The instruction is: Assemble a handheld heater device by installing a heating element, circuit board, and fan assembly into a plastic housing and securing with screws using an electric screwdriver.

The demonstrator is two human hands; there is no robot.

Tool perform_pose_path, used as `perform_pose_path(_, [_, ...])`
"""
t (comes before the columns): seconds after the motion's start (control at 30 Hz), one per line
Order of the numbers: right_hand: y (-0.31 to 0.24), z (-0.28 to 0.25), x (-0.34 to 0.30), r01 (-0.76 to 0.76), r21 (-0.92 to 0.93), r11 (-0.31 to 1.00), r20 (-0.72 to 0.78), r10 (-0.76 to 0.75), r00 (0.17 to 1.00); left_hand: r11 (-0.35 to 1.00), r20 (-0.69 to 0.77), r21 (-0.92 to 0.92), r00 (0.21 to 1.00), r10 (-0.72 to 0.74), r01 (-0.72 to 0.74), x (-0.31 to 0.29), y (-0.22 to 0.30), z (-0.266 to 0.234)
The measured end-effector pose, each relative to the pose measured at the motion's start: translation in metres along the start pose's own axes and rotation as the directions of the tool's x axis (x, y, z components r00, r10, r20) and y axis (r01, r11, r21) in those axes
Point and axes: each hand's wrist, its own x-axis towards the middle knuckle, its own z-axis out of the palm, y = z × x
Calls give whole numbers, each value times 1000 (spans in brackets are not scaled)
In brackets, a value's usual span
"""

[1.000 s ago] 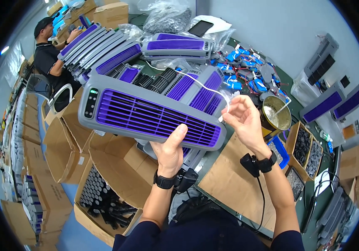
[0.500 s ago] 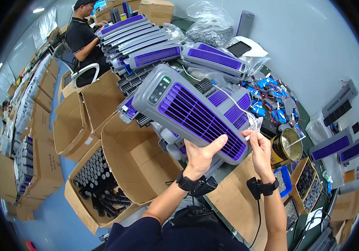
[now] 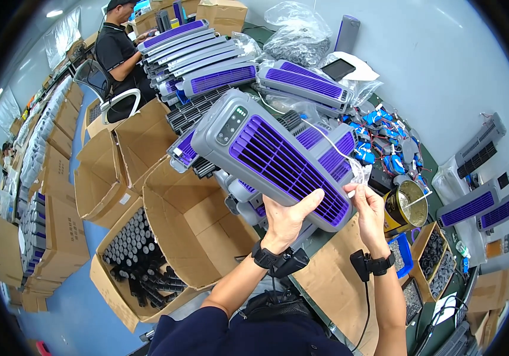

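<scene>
Steadily, I have the gray fan unit with its purple grille (image 3: pixel 284 154) raised aslant between bench and carton, its control-panel end tipped up to the left. My left hand (image 3: pixel 287 222) is clamped around its lower end, thumb across the slats; my right hand (image 3: pixel 368 210) pinches the tip of a thin white cable (image 3: pixel 325 135), clear film bunched just beside the fingertips.

I judge the shell to be hollow plastic, stiff and fairly light for its length, smooth enough to slide in a loose hold. The thin slats look like the fragile part, so I would take it by the solid side rims, a palm beneath. The cable should be limp, best held close to its end.

Below, a brown cardboard sheet (image 3: pixel 337 285) covers part of the green workbench (image 3: pixel 423 145), near an open carton (image 3: pixel 201 231) and a box of black cylindrical parts (image 3: pixel 130 243). To the right stands a can with a stirring stick (image 3: pixel 408 204); beyond lie blue-wrapped wired parts (image 3: pixel 379 133) and stacked fan units (image 3: pixel 198 56). Farther off, a co-worker in black (image 3: pixel 115 50) works beyond the stack, with a pale wall (image 3: pixel 420 41) behind the bench.
</scene>
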Motion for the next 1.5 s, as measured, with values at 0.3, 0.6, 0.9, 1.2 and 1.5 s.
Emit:
perform_pose_path(0.3, [12, 5, 4, 81, -121, 989, -112, -95, 989, 999, 27, 37, 999, 26, -27, -2, -3, 2])
perform_pose_path(0.6, [4, 11, 17, -103, -70, 992, -495, 55, 867, 998, -44, 61, 999, 25, -22, -16, -3, 13])
perform_pose_path(0.9, [-13, -29, -75, -312, 308, 899, -13, 332, 943, 993, 54, -35, 992, -110, 112, -51, -7, 27])
perform_pose_path(1.2, [-9, -79, -198, -128, 782, 611, -182, 419, 889, 906, 263, -227, 919, -295, 356, -97, -42, 35])
perform_pose_path(1.5, [0, -106, -291, -13, 737, 676, -475, 531, 701, 928, 381, 86, 849, -366, 361, -100, -35, 63])
